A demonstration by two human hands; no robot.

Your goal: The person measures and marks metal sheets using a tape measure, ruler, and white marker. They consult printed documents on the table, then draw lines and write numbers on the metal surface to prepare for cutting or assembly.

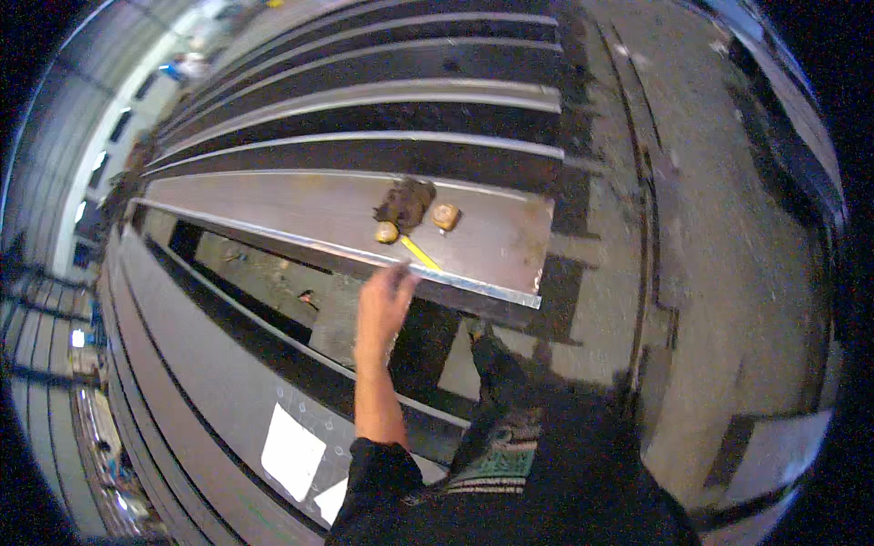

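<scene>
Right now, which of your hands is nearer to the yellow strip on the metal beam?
Left. The left hand is close to the yellow strip, on its near side and a little left; contact is unclear. The right hand is out of view.

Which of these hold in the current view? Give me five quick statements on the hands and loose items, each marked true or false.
1. The left hand is at the near edge of the flat metal beam. True, though contact cannot be told.
2. The right hand is in view. False: only the left one shows.
3. The yellow strip lies on that beam. True.
4. The boxy yellowish item lies to the left of the dark crumpled bundle. False: it lies to the right.
5. The dark crumpled bundle lies farther from the person than the yellow strip. True.
</scene>
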